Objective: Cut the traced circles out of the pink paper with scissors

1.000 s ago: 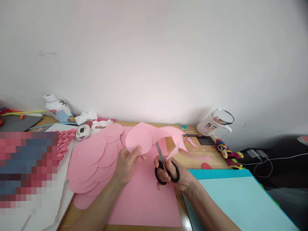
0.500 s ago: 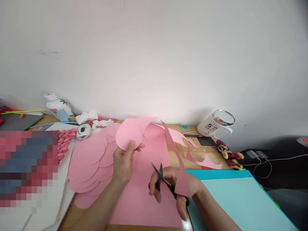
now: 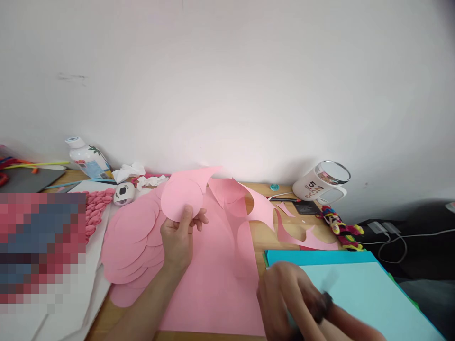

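Observation:
My left hand (image 3: 177,241) pinches a pink paper circle (image 3: 181,199) between thumb and fingers, raised above the work surface. Another pink piece with a pointed corner (image 3: 211,174) shows behind the circle. Low on the right, my right hand (image 3: 284,296) is curled around black-handled scissors (image 3: 324,305), with the blades blurred and pointing away from the paper. Under both hands lies a large pink paper sheet (image 3: 209,284). To the left of it, many pink circles (image 3: 131,237) are heaped in an overlapping pile. Curved pink offcuts (image 3: 261,206) lie at the sheet's far right.
A white mug (image 3: 313,182) stands by the wall, near a small colourful doll (image 3: 341,229). Blue and pale-blue sheets (image 3: 359,289) lie at right. On the left are a white bottle (image 3: 88,158), crumpled tissue (image 3: 128,171), a small white device (image 3: 124,193) and pink beads (image 3: 96,208).
My right hand has swung right and toward me with the scissors, over the blue sheets. The narrow pink strip has left it and lies on the sheet. My left hand shifted slightly left.

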Demonstrator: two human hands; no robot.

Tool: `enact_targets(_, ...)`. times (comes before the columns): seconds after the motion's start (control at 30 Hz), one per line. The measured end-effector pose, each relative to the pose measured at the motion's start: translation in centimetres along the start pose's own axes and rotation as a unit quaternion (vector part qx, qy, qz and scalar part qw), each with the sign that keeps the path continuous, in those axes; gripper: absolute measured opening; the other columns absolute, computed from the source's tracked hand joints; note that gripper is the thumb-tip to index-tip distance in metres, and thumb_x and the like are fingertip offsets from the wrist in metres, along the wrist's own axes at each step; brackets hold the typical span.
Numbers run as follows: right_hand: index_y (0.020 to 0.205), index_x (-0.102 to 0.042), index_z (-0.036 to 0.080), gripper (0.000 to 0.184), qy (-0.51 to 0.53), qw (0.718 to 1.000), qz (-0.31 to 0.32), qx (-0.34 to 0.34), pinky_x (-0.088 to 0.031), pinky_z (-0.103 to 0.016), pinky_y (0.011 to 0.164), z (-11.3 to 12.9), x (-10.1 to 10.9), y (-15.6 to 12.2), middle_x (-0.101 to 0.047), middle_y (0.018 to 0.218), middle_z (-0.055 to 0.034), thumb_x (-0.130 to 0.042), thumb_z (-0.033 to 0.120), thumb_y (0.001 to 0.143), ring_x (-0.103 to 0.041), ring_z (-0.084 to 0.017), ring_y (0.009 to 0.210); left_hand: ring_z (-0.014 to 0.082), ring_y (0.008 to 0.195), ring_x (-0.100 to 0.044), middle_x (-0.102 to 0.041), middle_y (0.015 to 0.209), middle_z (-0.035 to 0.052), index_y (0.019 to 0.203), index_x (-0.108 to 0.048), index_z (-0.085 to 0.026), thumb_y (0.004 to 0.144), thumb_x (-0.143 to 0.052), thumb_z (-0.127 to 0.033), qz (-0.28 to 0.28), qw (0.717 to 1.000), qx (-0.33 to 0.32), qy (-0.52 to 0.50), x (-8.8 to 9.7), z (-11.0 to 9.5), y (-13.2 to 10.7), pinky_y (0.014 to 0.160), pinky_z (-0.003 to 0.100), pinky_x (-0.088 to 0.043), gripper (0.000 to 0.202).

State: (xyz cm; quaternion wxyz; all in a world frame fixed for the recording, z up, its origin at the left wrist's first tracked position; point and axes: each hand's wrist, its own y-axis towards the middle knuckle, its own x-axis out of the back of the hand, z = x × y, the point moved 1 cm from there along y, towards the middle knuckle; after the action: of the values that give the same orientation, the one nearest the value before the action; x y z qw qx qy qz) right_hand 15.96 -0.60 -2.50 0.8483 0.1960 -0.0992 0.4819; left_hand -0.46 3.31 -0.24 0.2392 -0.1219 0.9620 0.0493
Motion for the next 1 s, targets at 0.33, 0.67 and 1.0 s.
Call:
enact_targets(0.33,0.089,-0.054,0.018,0.044,0.142,0.92,-0.328,-0.163,-0.036,-0.024,0.054,0.9,0.4,2.1,-0.045,0.065,0.003,-0.072,0.048,0.062,-0.039,-0.011,0.057,0.015,0.06,-0.056,-0.063,0.062,0.0049,0.065,-0.061,-0.013,0.076,-0.059,-0.028,0.1,0.994,0.029,0.039,-0.9,0.3,-1.4,0.053,0.028,-0.042,0.018)
enact_targets(0.67,0.081,-0.05,0.018,0.039,0.141,0.919,-0.345,-0.126,-0.035,-0.025,0.055,0.7,0.6,1.8,-0.051,0.071,-0.0007,-0.067,0.051,0.067,-0.044,-0.013,0.061,0.0081,0.037,-0.043,-0.049,0.04,-0.0034,0.047,-0.051,-0.016,0.072,-0.061,-0.025,0.133,0.975,0.09,0.154,-1.0,0.8,-2.0,0.041,0.023,-0.035,0.029)
enact_targets(1.0,0.08,-0.048,0.018,0.039,0.179,0.919,-0.336,-0.103,-0.04,-0.028,0.056,1.1,0.7,2.0,-0.056,0.068,-0.002,-0.065,0.051,0.069,-0.056,-0.018,0.065,0.0084,0.03,-0.041,-0.05,0.035,-0.0019,0.043,-0.054,-0.015,0.068,-0.064,-0.026,0.126,0.967,0.101,0.198,-1.0,0.6,-2.2,0.035,0.023,-0.035,0.028)
